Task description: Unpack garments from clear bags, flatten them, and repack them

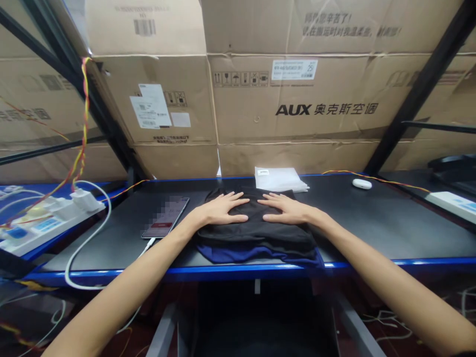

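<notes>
A folded black garment point(253, 230) lies on the dark tabletop in front of me, with a blue layer of cloth point(241, 254) showing along its near edge. On its left half my left hand point(225, 208) rests flat, fingers stretched out and pointing right. Opposite it, my right hand point(284, 208) presses flat on the right half, fingers spread toward the left. Both palms face down on the cloth and grip nothing. Just behind the garment is a small stack of clear plastic bags point(280, 179) with a label.
A phone point(166, 218) with a white cable lies left of the garment. White power strips point(52, 220) with plugs and twisted wires stand at far left. A white earbud case point(362, 184) is at the right. Cardboard with printing point(297, 124) walls the back between black posts.
</notes>
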`<action>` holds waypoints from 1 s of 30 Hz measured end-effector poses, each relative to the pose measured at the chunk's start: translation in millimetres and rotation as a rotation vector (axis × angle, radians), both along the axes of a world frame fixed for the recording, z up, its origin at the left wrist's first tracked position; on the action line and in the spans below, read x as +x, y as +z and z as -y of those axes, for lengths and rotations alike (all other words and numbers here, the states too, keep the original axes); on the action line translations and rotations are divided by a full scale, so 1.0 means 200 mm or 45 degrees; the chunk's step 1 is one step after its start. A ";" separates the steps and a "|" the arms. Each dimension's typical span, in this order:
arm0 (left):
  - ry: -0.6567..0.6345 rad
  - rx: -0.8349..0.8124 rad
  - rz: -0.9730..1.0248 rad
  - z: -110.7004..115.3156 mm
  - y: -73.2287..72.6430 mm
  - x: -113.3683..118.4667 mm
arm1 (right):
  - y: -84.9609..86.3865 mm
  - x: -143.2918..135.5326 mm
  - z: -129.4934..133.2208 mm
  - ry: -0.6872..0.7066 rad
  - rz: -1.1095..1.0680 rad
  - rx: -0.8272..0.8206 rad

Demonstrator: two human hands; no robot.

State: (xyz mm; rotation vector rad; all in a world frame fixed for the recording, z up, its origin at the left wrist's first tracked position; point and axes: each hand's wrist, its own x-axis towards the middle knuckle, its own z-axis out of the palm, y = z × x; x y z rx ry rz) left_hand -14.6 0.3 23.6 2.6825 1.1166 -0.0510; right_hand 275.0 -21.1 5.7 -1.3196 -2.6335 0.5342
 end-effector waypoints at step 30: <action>0.001 0.004 0.002 0.00 0.00 0.00 | 0.00 0.00 0.00 0.000 0.011 -0.002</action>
